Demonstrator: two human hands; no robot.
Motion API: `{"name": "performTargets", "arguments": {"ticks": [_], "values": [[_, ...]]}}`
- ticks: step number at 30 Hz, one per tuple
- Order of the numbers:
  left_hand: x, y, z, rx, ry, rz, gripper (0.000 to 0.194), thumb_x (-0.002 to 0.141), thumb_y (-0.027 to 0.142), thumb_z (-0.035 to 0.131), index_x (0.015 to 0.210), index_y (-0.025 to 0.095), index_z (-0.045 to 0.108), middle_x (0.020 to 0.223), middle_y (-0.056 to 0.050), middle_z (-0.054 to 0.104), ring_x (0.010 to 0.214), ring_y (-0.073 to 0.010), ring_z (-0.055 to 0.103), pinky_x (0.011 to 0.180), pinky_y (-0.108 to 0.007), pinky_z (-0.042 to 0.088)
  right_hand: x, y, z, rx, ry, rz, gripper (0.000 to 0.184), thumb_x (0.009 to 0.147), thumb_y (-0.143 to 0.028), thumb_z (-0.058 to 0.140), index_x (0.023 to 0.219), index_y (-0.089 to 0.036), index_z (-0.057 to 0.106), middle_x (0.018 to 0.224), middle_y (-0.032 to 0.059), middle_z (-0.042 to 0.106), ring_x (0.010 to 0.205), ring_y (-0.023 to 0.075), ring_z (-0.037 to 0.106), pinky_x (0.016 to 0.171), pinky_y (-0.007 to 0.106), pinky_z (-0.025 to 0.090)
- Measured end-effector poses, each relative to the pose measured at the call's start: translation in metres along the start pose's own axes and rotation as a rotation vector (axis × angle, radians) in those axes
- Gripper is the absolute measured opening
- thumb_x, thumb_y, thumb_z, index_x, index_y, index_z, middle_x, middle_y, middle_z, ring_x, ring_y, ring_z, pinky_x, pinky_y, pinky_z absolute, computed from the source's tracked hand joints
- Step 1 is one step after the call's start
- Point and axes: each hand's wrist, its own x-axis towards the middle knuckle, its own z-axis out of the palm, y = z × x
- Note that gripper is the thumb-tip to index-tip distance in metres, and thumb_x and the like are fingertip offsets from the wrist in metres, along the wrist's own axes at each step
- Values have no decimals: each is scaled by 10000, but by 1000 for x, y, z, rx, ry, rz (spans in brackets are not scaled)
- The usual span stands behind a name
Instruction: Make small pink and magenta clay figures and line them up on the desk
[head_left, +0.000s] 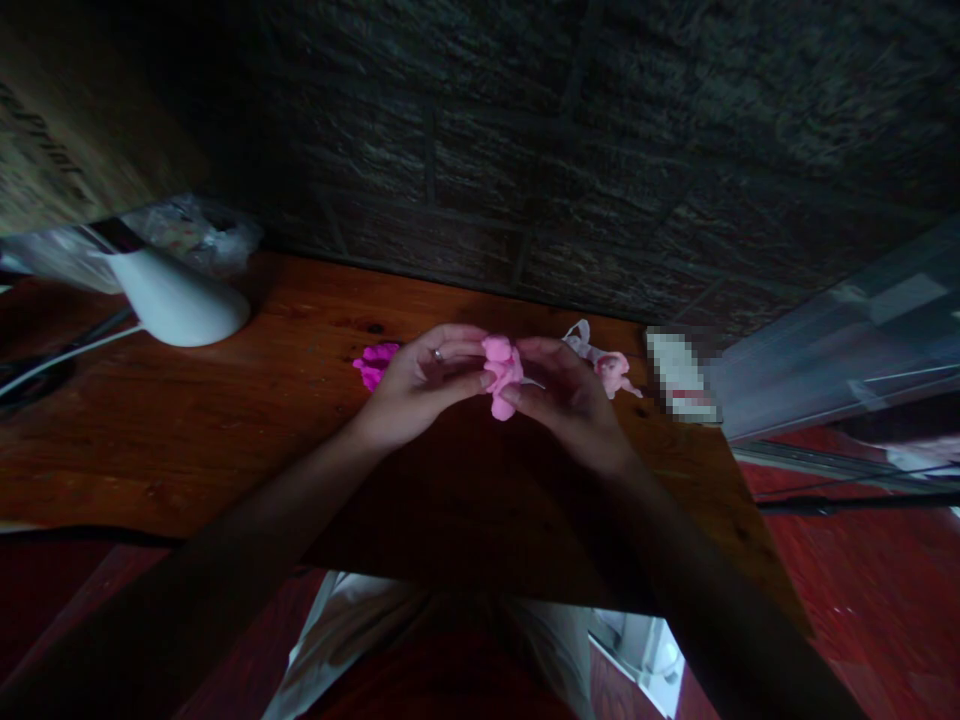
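Between my two hands, above the middle of the table, is a lumpy soft pink piece (501,378) that looks like modelling clay. My left hand (416,385) pinches its left side with thumb and fingers; a ring is on one finger. From the other side my right hand (574,400) grips it with thumb and fingertips. A thin pale strip sticks out by the right thumb. Just behind the left hand lies a crumpled magenta piece (373,366). Pale pink scraps (613,370) lie beyond the right hand, partly covered by it.
The wooden table (285,400) meets a dark brick wall (480,180). On the left stand a white cone-shaped object (184,300) with a cable, a clear plastic bag (199,235) and a cardboard box (67,120). A blurred-out item (681,375) and a translucent panel (840,340) are at right.
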Motion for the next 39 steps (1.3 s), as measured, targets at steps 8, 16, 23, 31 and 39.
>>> {"name": "performTargets", "arguments": {"ticks": [8, 16, 23, 31, 39], "values": [[0, -3, -1, -8, 19, 9, 302, 775, 226, 863, 1026, 182, 701, 1150, -86, 806, 1143, -250, 748, 1033, -424, 591, 0, -2, 3, -77, 97, -13, 350, 841, -373, 827, 1165, -287, 727, 1248, 32, 772, 1112, 224, 733, 959, 430, 649], [0, -5, 0, -58, 64, 24, 322, 770, 201, 872, 1054, 184, 720, 1166, -73, 801, 1135, -224, 746, 1053, -406, 583, 0, -5, 2, -33, 115, -20, 389, 866, -305, 813, 1244, -355, 740, 1336, -22, 758, 1255, 227, 702, 1109, 502, 580], [2, -5, 0, -23, 73, 55, 345, 750, 220, 890, 1034, 188, 699, 1165, -74, 795, 1117, -230, 748, 1039, -412, 599, 0, -10, 1, 16, 152, 15, 196, 843, -379, 830, 1033, -330, 820, 1156, -9, 824, 1121, 225, 754, 1062, 479, 602], [2, -9, 0, -44, 71, 68, 334, 741, 175, 890, 1009, 182, 691, 1099, -55, 800, 1051, -204, 762, 986, -366, 622, 3, -12, 1, 310, 216, 231, 210, 742, -310, 891, 943, -331, 833, 1058, -20, 845, 1076, 216, 771, 1032, 427, 598], [2, -10, -1, 16, 29, 120, 319, 758, 140, 877, 1011, 188, 689, 1069, -48, 804, 1039, -189, 770, 1003, -350, 620, 7, -18, 4, 525, 260, 334, 276, 638, -241, 925, 884, -284, 807, 914, -13, 842, 1027, 216, 775, 1061, 407, 546]]}}
